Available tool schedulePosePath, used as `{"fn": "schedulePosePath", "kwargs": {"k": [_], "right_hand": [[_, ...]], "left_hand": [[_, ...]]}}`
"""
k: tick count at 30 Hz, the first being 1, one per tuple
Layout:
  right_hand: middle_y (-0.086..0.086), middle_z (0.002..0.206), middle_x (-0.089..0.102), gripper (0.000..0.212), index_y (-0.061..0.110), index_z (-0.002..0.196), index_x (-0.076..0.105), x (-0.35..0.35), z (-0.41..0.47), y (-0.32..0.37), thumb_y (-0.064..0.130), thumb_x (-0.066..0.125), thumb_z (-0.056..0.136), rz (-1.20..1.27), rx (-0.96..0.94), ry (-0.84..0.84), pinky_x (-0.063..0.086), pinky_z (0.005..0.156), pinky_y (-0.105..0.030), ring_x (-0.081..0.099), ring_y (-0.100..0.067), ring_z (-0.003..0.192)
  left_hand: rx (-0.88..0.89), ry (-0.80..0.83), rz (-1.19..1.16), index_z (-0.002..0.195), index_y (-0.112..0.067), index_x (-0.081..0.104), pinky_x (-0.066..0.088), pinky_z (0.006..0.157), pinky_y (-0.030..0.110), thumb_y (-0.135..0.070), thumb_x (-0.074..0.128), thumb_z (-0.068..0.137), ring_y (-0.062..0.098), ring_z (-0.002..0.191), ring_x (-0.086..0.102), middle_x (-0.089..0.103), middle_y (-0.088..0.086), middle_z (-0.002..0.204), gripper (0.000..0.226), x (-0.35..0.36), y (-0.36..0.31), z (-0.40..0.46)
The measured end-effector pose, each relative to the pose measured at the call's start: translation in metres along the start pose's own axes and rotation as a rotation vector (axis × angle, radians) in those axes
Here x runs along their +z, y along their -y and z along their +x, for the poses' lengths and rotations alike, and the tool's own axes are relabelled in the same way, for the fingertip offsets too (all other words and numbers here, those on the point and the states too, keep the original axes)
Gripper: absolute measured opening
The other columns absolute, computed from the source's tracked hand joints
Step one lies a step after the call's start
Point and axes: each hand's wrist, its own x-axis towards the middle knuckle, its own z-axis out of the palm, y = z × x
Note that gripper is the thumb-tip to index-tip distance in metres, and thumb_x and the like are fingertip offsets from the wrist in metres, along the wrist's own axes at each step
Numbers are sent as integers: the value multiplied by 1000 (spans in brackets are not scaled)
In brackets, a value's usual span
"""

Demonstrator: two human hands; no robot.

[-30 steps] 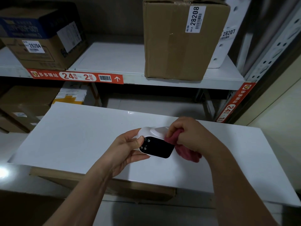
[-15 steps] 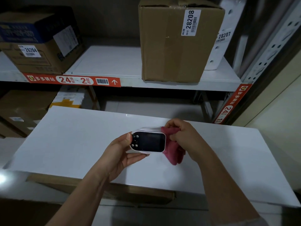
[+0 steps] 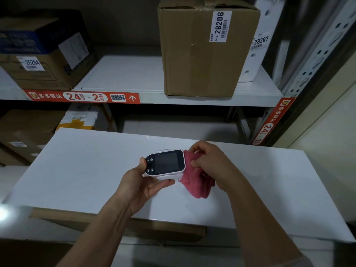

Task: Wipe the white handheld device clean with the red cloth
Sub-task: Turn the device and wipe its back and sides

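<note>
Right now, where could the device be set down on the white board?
The white board is bare left of the left hand, and right of the right hand. It is crowded in the middle, where the hands hold the device and red cloth.

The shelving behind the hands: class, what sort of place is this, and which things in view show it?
Probably a parcel depot or stockroom: numbered cardboard boxes sit on a metal shelf, whose edge carries a red barcoded location label.

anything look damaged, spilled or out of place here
Nothing stands out. The white handheld device with a dark screen looks intact in the left hand; the right hand pinches the red cloth against its end, above the white tabletop.
</note>
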Motion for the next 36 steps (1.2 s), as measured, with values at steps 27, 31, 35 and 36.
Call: {"fn": "schedulePosePath", "kwargs": {"k": [27,31,35,36], "right_hand": [[-11,83,53,23,10,98,49,1,0,-4,0,48,77,77,182,11,37,54,-29,48,-22,66],[-14,86,54,24,11,96,49,-1,1,-7,-3,46,76,74,197,15,38,56,-31,49,-24,68],[-11,77,53,18,11,88,48,-3,-2,-5,0,50,75,52,151,-22,37,53,-32,48,-22,62],[-11,76,54,17,11,87,48,-3,-3,-3,0,52,75,55,137,-29,38,54,-31,48,-21,61]], "left_hand": [[129,-219,318,129,-4,50,61,71,36,-58,43,92,33,81,71,68,27,102,66,17,-2,-3],[152,-206,333,123,-7,55,61,72,35,-59,44,90,31,81,72,70,26,99,62,24,1,-3],[180,-209,288,115,-4,60,62,71,34,-54,50,90,34,86,72,68,29,106,57,31,4,-4],[186,-209,280,112,-3,62,62,71,34,-52,51,90,36,90,72,67,30,107,55,33,5,-3]]}}
